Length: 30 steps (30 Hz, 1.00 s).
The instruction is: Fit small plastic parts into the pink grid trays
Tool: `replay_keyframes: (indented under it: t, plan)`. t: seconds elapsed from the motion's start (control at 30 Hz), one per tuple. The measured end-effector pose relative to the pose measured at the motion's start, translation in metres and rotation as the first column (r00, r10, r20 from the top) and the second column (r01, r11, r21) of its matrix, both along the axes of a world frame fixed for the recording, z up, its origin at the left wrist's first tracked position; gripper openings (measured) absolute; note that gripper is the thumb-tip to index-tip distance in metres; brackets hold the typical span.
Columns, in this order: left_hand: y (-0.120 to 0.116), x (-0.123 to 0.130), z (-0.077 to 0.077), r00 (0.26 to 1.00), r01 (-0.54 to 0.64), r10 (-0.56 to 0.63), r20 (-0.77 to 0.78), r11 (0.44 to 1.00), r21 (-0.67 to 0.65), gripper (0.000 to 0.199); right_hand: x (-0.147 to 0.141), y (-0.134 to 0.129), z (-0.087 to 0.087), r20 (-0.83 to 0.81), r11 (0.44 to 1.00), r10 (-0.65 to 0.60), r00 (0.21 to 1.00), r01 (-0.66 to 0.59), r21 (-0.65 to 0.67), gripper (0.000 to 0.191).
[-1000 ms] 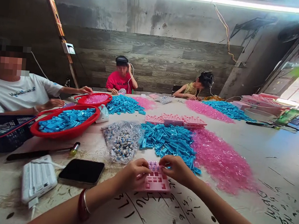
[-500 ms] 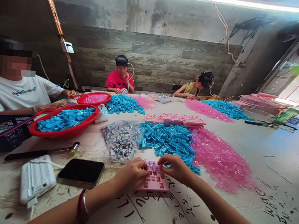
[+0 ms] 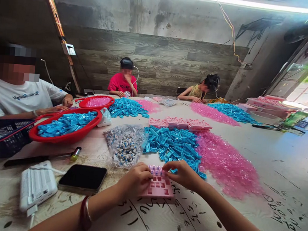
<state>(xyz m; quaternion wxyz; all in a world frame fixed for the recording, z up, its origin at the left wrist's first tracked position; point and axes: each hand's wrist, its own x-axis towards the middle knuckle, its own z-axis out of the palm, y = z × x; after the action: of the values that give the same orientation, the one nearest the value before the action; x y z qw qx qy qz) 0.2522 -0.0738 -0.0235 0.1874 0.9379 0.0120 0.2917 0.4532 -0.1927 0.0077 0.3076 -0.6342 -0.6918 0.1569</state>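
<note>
A pink plastic tray [image 3: 161,190] with square cut-outs lies on the table in front of me. Small clear-and-purple pieces [image 3: 156,170] sit in its far rows. My left hand [image 3: 137,177] is closed at the tray's left side, its fingers curled over the edge and gripping it. At the far right corner, my right hand [image 3: 179,173] has thumb and forefinger pinched together by the small pieces; whatever is between the fingertips is hidden. Just beyond the hands are a heap of blue plastic housings [image 3: 174,144] and a clear bag [image 3: 128,147] of small grey-and-blue parts.
Pink translucent pieces [image 3: 227,167] are heaped at right; more pink trays [image 3: 177,122] stand behind the blue heap. A phone [image 3: 83,178], a white power bank [image 3: 39,186] and a red basket [image 3: 64,137] of blue parts are at left. Three other people sit around the table.
My hands stay at the tray with barely any shift. At the left, the co-worker's hands have moved slightly closer together. The view has moved very slightly.
</note>
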Motion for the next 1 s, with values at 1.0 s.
replay_keyframes:
  t: [1.0]
  plan:
    - [0.004,0.001,-0.003,0.998,0.041,-0.043,0.04,0.998,0.051,0.016,0.0,-0.004,0.002,-0.003,1.0,0.024,1.0,-0.024,0.0,0.016]
